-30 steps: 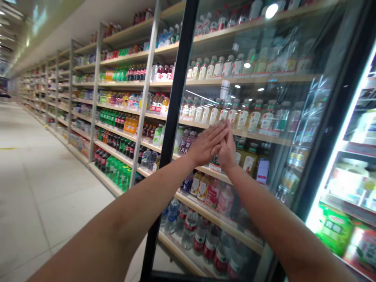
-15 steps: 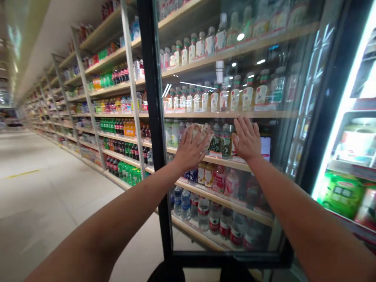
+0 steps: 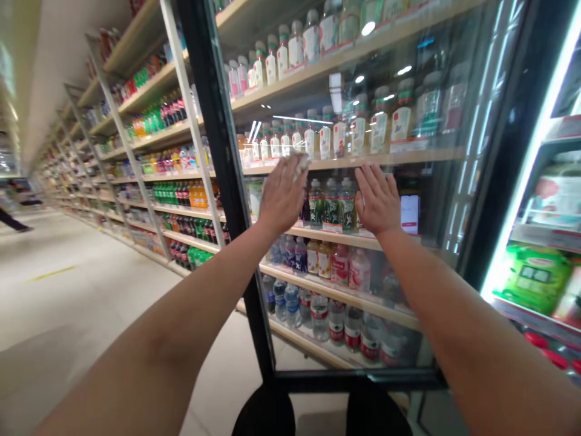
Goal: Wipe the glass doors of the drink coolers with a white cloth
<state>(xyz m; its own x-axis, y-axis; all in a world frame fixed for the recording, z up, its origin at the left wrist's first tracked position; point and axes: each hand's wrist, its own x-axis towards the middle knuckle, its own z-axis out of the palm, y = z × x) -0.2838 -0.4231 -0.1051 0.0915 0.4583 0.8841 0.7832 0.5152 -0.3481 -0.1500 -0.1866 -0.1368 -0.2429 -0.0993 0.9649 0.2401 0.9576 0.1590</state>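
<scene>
My left hand [image 3: 282, 195] presses a crumpled white cloth [image 3: 298, 164] against the glass door [image 3: 422, 284] of a drinks cooler; the cloth shows past my fingertips. My right hand [image 3: 379, 200] lies flat on the same glass to the right, fingers spread and empty. The door stands swung out, and its black frame [image 3: 216, 139] runs upright just left of my left hand. Through the glass I see shelves of bottles [image 3: 327, 203].
Long open shelves of drinks [image 3: 172, 194] run down the aisle on the left beside a pale tiled floor [image 3: 72, 290]. A lit cooler interior with green packs [image 3: 538, 278] is at the right. Far left, part of a person [image 3: 11, 221] walks.
My hands, together on the glass a second ago, have parted. The left hand has slid up and left with the cloth; the right stays flat on the glass.
</scene>
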